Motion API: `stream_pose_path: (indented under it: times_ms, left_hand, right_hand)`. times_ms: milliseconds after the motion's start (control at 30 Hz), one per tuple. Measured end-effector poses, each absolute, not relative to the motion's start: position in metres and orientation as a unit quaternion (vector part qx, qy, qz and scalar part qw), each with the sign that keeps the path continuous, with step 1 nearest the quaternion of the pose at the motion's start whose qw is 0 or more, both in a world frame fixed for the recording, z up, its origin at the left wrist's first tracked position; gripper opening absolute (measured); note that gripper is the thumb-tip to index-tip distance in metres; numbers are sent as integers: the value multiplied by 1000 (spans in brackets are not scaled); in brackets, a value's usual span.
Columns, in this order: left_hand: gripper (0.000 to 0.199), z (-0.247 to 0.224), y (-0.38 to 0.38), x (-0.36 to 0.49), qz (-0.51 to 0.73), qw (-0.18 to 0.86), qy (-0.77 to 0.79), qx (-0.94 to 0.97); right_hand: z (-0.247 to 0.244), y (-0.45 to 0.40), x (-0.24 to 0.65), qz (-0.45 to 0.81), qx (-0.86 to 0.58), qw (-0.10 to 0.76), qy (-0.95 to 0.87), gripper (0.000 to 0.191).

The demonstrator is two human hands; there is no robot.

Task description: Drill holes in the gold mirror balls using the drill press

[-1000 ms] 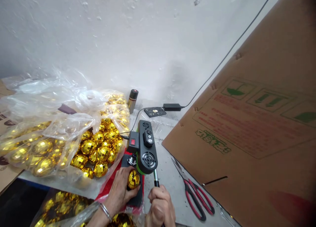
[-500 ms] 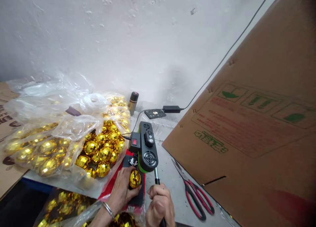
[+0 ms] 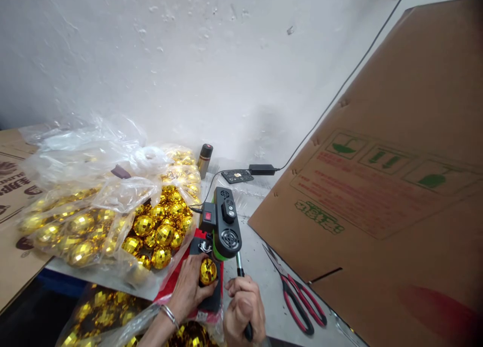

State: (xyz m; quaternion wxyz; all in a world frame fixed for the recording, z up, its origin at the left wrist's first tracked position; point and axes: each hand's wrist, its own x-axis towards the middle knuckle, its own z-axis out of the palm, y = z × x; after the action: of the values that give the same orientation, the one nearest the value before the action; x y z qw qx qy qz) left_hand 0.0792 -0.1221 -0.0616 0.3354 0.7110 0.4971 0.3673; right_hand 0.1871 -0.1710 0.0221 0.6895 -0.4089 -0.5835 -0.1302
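Observation:
My left hand, a silver bangle on its wrist, is closed around a shiny gold faceted ball. The ball rests at the dark base of a small bench machine, black and green, with round vents and a red rocker switch. A dark slot or hole shows on top of the ball. My right hand grips the machine's lever, a metal rod with a black handle. The machine's head hides whatever is under it.
Clear plastic bags of gold balls fill the left side, with more balls below the table edge. Red-handled scissors lie at right, beside a large cardboard box. A spray can and power adapter are near the wall.
The view has shifted slightly, moving the bags and left hand a little right in the picture. Both hands keep their holds on the ball and lever.

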Motion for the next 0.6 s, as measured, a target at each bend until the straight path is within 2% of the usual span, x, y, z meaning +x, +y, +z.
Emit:
stream_pose_path:
  times_ms: [267,400,600]
  left_hand:
    - [56,-63,-122,78,376,333,493,710]
    - [56,-67,-121,79,377,328,489,715]
    - [55,-66,-120,77,388,332,481,713]
  right_hand:
    - [12,-173,193,-142,-402,654,-625,40]
    - [10,-172,189,-144,-402,670,-607,42]
    - [66,-173,190,-58,-439,683,-581,32]
